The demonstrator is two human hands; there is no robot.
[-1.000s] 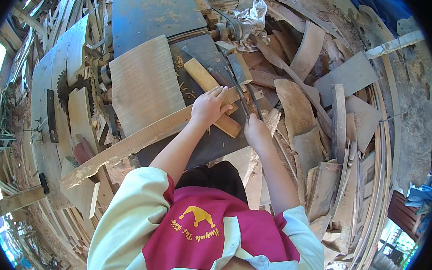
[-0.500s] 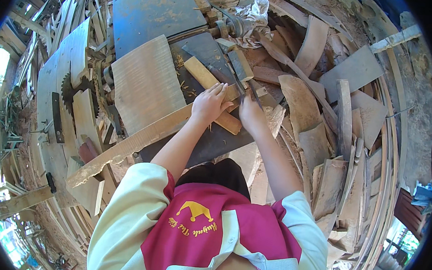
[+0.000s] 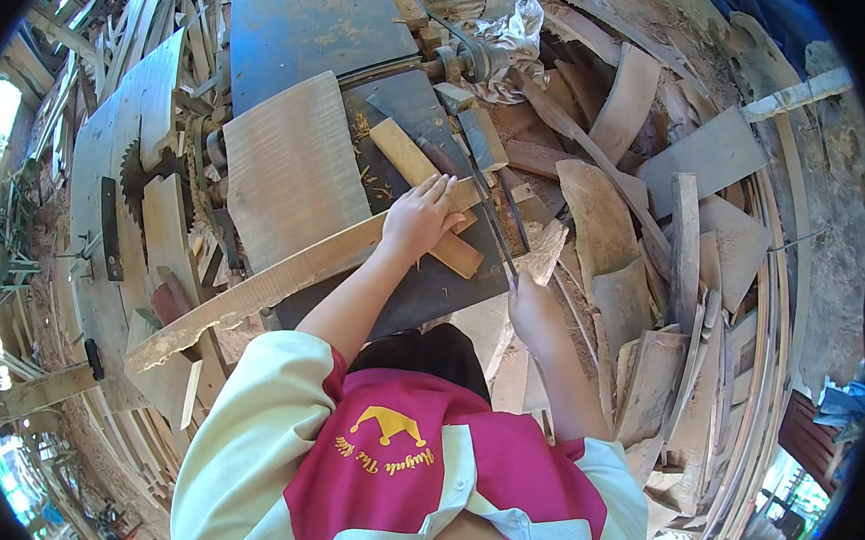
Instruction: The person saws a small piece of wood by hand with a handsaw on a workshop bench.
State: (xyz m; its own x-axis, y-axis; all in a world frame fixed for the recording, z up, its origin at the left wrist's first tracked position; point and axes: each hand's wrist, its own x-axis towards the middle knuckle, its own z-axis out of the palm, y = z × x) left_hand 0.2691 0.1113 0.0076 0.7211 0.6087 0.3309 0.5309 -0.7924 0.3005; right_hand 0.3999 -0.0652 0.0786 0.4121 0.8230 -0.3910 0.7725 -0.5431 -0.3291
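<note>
My left hand (image 3: 421, 216) lies with its fingers stretched over a long wooden board (image 3: 282, 265) with one ragged edge, pressing near its far end. That board slants from the lower left up to the middle and crosses a short wooden block (image 3: 457, 254). Beneath both is a dark flat machine table (image 3: 441, 289). In my right hand (image 3: 537, 312), closed, is the near end of a narrow-bladed handsaw (image 3: 496, 227). Its blade runs away from me across or against the board's far end; the exact contact is too small to tell.
A wide plank (image 3: 297, 165) lies left of the block. Behind it is a blue-grey metal plate (image 3: 319, 31). Toothed circular blades (image 3: 135, 184) stand at the left. Heaped offcuts (image 3: 621, 223) fill the right side. A metal-topped block (image 3: 483, 138) sits beyond the saw.
My right hand has drawn back toward me and to the right with the handsaw, and more of the blade shows. My left hand stays on the board.
</note>
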